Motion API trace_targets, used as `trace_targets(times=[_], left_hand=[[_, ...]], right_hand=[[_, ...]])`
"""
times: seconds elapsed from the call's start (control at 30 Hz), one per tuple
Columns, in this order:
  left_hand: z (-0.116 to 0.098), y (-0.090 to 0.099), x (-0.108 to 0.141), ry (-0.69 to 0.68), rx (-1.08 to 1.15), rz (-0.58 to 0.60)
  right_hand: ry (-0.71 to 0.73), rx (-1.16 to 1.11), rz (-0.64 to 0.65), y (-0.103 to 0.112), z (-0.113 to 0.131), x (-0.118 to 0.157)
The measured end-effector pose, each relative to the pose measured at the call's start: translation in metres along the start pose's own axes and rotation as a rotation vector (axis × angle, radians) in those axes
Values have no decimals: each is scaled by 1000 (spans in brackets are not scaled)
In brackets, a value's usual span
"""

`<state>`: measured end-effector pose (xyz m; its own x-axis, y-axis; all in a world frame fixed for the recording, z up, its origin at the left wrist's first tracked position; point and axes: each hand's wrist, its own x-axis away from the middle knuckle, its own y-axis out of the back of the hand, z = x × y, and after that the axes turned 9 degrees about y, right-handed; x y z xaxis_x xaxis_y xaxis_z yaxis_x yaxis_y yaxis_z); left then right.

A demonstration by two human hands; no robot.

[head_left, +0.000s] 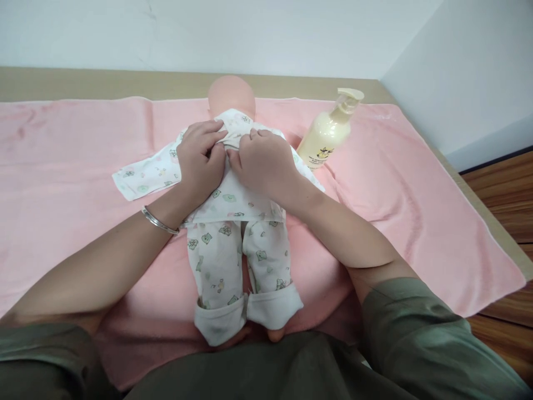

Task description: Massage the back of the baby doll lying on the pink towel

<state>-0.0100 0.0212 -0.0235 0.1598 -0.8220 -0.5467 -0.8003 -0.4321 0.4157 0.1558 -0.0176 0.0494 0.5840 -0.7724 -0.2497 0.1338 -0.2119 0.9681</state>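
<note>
A baby doll (231, 94) in white printed clothes lies on a pink towel, its bald head away from me and its feet towards me. Both my hands are at the upper part of its shirt (233, 194). My left hand (202, 158), a silver bangle on its wrist, has bent fingers closed on the shirt cloth below the collar. Beside it my right hand (266, 161) is curled, fingertips pinching the cloth there; what lies under its fingers is hidden. The doll's trousers (219, 266) have turned-up cuffs. One shirt sleeve (145, 175) stretches out flat to the left.
A pale yellow pump bottle (327, 133) leans to the right beside the doll. The creased pink towel (383, 178) covers most of the wooden table (175, 83). A white wall (266, 33) rises behind it, and brown wood-grain panels (503, 189) show at the right.
</note>
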Motion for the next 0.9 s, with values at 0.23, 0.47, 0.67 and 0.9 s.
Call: trace_targets(times=[0.23,0.47,0.67,0.9], left_hand=[[-1,1,2,-78,18,-25],[-7,3,4,44,-2,-9],[0,3,2,79,0,45],[2,3,-1,-6,-34,61]], right_hand=[[0,-1,-20,-3,-5,-5],[-23,-96,-32,-9,-6,-9],[-50,-62,21,3,16,3],[1,-227,60,-2,-11,-15]])
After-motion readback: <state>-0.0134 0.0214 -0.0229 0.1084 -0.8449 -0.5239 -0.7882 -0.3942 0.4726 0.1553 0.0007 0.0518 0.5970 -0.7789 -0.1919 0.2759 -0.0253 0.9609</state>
